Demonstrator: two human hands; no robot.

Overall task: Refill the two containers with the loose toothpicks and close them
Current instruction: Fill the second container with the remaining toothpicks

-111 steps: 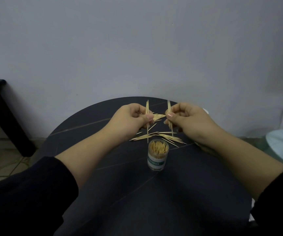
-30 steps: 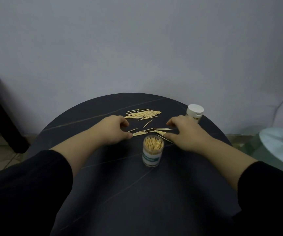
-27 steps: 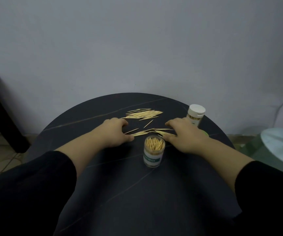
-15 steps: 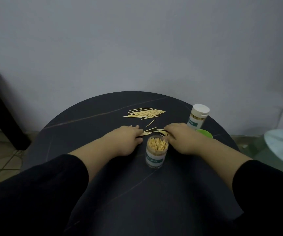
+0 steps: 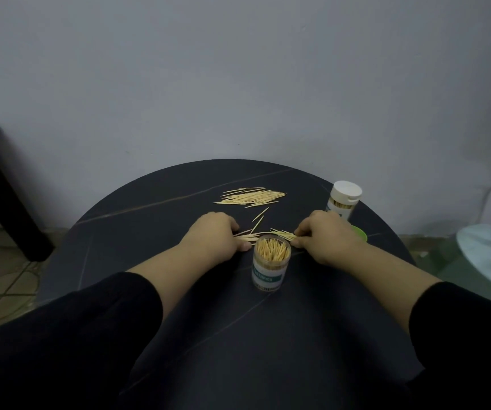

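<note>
**Watching both hands at the loose toothpicks**

Person is leaning over a round dark table (image 5: 149, 232), black sleeves pushed up. An open container (image 5: 271, 266) is standing upright between the wrists, packed with toothpicks. Just behind it, loose toothpicks (image 5: 250, 236) are lying in a thin scatter. The left hand (image 5: 213, 242) is resting on the scatter's left end, fingers curled down; cannot tell whether it is gripping any. The right hand (image 5: 325, 239) is pinching the right end between thumb and fingertips. A bigger pile (image 5: 251, 196) is lying further back, well apart. A capped container (image 5: 343, 199) is standing behind the right hand, a green lid (image 5: 359, 233) beside it.
</note>
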